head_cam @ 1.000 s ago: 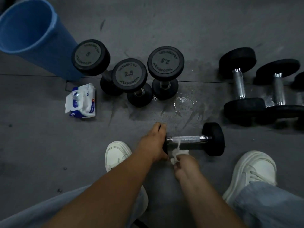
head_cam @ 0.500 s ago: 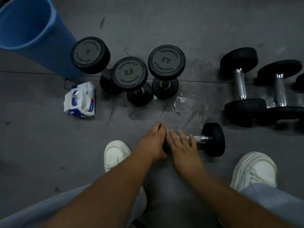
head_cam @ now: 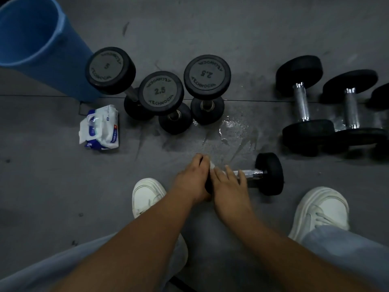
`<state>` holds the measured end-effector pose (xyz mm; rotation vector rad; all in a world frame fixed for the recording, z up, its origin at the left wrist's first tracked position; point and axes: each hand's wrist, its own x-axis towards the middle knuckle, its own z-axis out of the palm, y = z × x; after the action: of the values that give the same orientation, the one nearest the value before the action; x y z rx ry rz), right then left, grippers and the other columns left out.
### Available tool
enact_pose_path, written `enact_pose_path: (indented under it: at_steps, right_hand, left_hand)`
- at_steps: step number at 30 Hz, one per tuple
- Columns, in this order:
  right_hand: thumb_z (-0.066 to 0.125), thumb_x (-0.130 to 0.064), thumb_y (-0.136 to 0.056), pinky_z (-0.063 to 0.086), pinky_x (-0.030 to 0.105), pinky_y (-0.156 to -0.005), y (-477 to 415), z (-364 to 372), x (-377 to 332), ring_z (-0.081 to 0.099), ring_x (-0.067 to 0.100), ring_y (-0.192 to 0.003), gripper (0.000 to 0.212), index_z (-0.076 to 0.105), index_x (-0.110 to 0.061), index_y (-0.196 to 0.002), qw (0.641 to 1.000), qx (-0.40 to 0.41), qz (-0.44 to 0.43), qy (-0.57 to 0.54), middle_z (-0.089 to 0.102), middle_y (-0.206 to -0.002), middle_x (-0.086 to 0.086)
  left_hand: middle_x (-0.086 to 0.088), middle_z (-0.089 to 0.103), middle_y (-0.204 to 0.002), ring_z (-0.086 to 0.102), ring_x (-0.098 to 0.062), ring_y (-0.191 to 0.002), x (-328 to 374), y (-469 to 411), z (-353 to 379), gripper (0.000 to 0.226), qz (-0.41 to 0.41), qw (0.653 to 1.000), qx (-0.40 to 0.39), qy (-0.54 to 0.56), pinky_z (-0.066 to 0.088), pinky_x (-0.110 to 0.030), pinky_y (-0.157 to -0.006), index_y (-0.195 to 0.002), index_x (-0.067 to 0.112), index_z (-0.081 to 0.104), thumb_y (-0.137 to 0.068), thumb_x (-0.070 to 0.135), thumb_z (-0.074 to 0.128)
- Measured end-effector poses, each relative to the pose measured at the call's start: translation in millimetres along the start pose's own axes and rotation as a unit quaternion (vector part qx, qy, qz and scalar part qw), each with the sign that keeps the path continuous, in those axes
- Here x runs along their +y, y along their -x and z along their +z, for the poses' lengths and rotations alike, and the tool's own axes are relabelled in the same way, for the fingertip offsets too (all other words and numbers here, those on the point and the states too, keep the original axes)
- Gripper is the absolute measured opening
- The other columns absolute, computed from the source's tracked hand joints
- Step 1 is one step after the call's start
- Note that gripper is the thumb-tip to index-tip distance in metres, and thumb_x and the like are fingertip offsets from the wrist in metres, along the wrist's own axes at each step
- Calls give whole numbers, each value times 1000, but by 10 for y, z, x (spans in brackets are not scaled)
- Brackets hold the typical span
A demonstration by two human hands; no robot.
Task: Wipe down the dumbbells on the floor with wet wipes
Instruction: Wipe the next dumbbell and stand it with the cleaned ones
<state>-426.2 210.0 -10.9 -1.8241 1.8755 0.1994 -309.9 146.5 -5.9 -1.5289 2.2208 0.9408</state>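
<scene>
A small black dumbbell [head_cam: 269, 173] with a chrome handle lies on its side on the grey floor between my feet. My left hand [head_cam: 192, 178] grips its left head, which is mostly hidden. My right hand [head_cam: 228, 182] lies over the handle, pressing a white wet wipe [head_cam: 212, 165] against it; only a corner of the wipe shows between the hands. Three black dumbbells stand on end behind: a 5 [head_cam: 110, 70] and two marked 2.5 [head_cam: 161, 91] [head_cam: 207, 73]. More dumbbells lie at the right [head_cam: 303, 102] [head_cam: 350, 106].
A blue bin [head_cam: 42, 49] stands at the back left. A white and blue wet wipes pack [head_cam: 100, 127] lies in front of it. A wet patch [head_cam: 231, 127] shines on the floor behind my hands. My white shoes [head_cam: 147, 194] [head_cam: 322, 209] flank the dumbbell.
One second ago my right hand held the wipe bunched under the handle. It has since moved on top of the handle and now covers the wipe. My left hand stayed put.
</scene>
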Motion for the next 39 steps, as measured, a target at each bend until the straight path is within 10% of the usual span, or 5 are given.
enact_pose_path:
  at_steps: [12,17,20,36,39]
  right_hand:
    - [66,-21,-80,43,32,-71,217,137,90,63,18,-76,10,73,-24,-86,976,132,20,-174,71,-80,-5]
    - [51,-5,-93,47,26,-61,20,386,-165,61,14,-56,16,65,-7,-86,479,-17,417,-772,65,-52,-3]
    - [43,-6,-96,46,28,-57,-180,174,-333,58,21,-65,23,60,-11,-81,331,-24,407,-851,67,-61,7]
    - [63,-12,-90,57,40,-71,-480,4,-309,68,28,-91,24,65,-1,-111,320,8,456,-831,69,-107,16]
    - [71,-12,-85,54,25,-57,-246,-43,-305,66,19,-67,15,67,-3,-97,461,55,443,-767,71,-88,14]
  left_hand:
    - [0,16,-154,48,-30,-127,13,-29,-73,115,-3,1000,-13,-16,48,-44,-96,-148,17,20,-58,34,89]
    - [2,14,-154,45,-27,-129,11,-24,-40,117,-5,1000,-9,-13,47,-42,-98,-150,19,17,-59,38,88]
    - [2,16,-153,48,-27,-126,13,-18,-8,110,-2,1000,15,-8,47,-40,-94,-149,19,18,-63,40,83]
    - [0,15,-154,47,-29,-127,25,0,-10,103,-2,1000,23,4,45,-42,-95,-151,21,16,-72,40,78]
    - [-1,15,-154,45,-28,-129,6,-13,7,112,-1,1000,8,1,46,-42,-96,-151,19,17,-63,39,84]
